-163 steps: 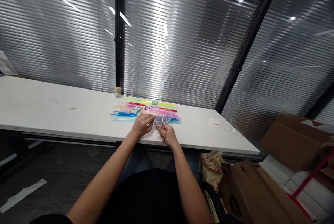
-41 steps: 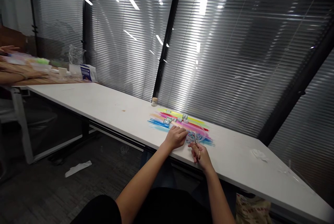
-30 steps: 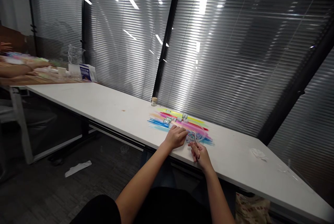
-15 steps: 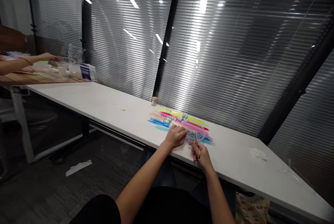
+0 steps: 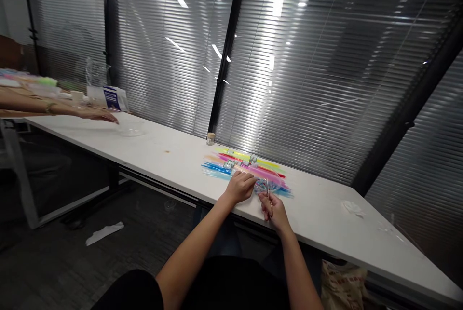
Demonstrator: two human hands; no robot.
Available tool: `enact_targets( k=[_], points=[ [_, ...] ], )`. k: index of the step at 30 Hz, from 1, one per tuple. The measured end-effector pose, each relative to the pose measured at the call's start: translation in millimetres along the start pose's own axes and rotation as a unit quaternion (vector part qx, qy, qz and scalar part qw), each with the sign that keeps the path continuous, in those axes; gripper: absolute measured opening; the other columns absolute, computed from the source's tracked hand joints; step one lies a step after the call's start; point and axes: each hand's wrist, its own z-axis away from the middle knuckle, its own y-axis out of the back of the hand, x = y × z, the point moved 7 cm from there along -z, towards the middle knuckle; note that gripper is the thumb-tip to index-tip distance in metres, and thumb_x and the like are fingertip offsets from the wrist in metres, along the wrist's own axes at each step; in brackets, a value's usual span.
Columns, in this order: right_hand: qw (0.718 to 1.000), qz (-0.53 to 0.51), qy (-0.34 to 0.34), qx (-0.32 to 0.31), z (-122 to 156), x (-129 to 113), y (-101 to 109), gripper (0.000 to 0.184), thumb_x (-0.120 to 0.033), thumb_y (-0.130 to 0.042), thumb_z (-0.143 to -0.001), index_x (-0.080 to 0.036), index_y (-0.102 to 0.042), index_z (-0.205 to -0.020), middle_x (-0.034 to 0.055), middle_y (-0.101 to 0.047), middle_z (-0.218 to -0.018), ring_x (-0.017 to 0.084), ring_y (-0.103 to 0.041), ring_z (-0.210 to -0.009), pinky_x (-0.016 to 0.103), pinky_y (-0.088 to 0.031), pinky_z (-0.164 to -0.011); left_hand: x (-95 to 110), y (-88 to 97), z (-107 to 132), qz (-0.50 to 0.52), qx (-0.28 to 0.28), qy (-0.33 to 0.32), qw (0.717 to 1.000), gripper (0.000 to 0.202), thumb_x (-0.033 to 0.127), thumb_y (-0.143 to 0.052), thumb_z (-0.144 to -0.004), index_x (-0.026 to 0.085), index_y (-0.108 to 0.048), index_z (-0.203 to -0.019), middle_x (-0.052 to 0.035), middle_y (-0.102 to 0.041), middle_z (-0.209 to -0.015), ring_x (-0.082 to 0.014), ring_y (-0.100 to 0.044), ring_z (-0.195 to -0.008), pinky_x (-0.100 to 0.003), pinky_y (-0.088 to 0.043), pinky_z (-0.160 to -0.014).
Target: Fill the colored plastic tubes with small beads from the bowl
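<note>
My right hand [image 5: 274,209] is closed around a pair of scissors [image 5: 268,194], whose blades point up and away from me. Close on its left, my left hand [image 5: 241,186] is closed in a pinch; what sits between its fingertips is too small to make out. Just beyond both hands stands a clear bowl [image 5: 281,177] with small coloured pieces in it. Around and behind the bowl, bundles of thin coloured strips [image 5: 213,167] lie on the white table [image 5: 318,208], in yellow, red, pink and blue.
A small jar with a tan lid [image 5: 210,139] stands by the window. Crumpled white tissue [image 5: 352,208] lies at the right. At far left, another person's hand [image 5: 97,114] reaches over the table beside a clear shallow bowl [image 5: 130,129]. A patterned bag [image 5: 342,285] is below the table.
The other person's hand has come from the wooden table onto the white one, where a clear bowl now stands. The scissors have turned slightly; my hands stay nearly in place.
</note>
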Motion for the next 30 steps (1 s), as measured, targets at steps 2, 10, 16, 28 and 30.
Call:
enact_targets(
  k=[2, 10, 16, 28, 30],
  points=[
    [1.0, 0.001, -0.002, -0.001, -0.5, 0.6, -0.2, 0.05, -0.061, -0.064, -0.075, -0.014, -0.06, -0.094, -0.0057, -0.047, -0.054, 0.006, -0.037, -0.032, 0.02, -0.025, -0.032, -0.2, -0.3, 0.1, 0.003, 0.002, 0.0, 1.0, 0.019, 0.015, -0.05, -0.085, 0.02, -0.064, -0.097, -0.0024, -0.07, -0.086, -0.0169, -0.063, -0.08, -0.032, -0.039, -0.071],
    [1.0, -0.004, -0.003, 0.014, 1.3, -4.2, 0.7, 0.051, -0.064, -0.061, -0.076, -0.015, -0.06, -0.09, -0.0054, -0.047, -0.053, 0.007, -0.038, -0.032, 0.019, -0.024, -0.032, -0.7, 1.5, 0.4, 0.005, 0.016, 0.004, 1.0, 0.019, 0.014, -0.049, -0.085, 0.019, -0.065, -0.095, -0.0026, -0.069, -0.085, -0.0167, -0.063, -0.079, -0.032, -0.04, -0.071],
    [0.999, -0.012, 0.0, 0.034, 2.1, -5.7, 3.5, 0.055, -0.067, -0.06, -0.074, -0.014, -0.061, -0.089, -0.0061, -0.047, -0.053, 0.007, -0.039, -0.032, 0.02, -0.027, -0.032, -3.1, 3.2, 0.4, 0.008, 0.021, 0.019, 1.0, 0.02, 0.015, -0.048, -0.087, 0.019, -0.066, -0.094, -0.0054, -0.069, -0.086, -0.0172, -0.063, -0.079, -0.032, -0.042, -0.074],
    [1.0, -0.022, 0.004, 0.021, 4.5, -11.4, 1.8, 0.053, -0.065, -0.061, -0.076, -0.014, -0.061, -0.09, -0.0072, -0.045, -0.053, 0.006, -0.038, -0.032, 0.019, -0.027, -0.032, -3.4, 7.2, -0.2, 0.005, 0.041, 0.025, 0.999, 0.019, 0.014, -0.049, -0.086, 0.019, -0.066, -0.091, -0.0055, -0.069, -0.085, -0.0178, -0.063, -0.078, -0.032, -0.042, -0.075],
    [0.999, -0.027, 0.004, 0.018, 4.3, -11.2, 1.4, 0.053, -0.065, -0.061, -0.076, -0.014, -0.06, -0.089, -0.0071, -0.045, -0.053, 0.006, -0.038, -0.032, 0.019, -0.027, -0.032, -3.3, 7.9, -0.8, 0.003, 0.042, 0.027, 0.999, 0.019, 0.014, -0.049, -0.085, 0.019, -0.066, -0.091, -0.0055, -0.069, -0.084, -0.0179, -0.063, -0.078, -0.032, -0.042, -0.075]
  ],
)
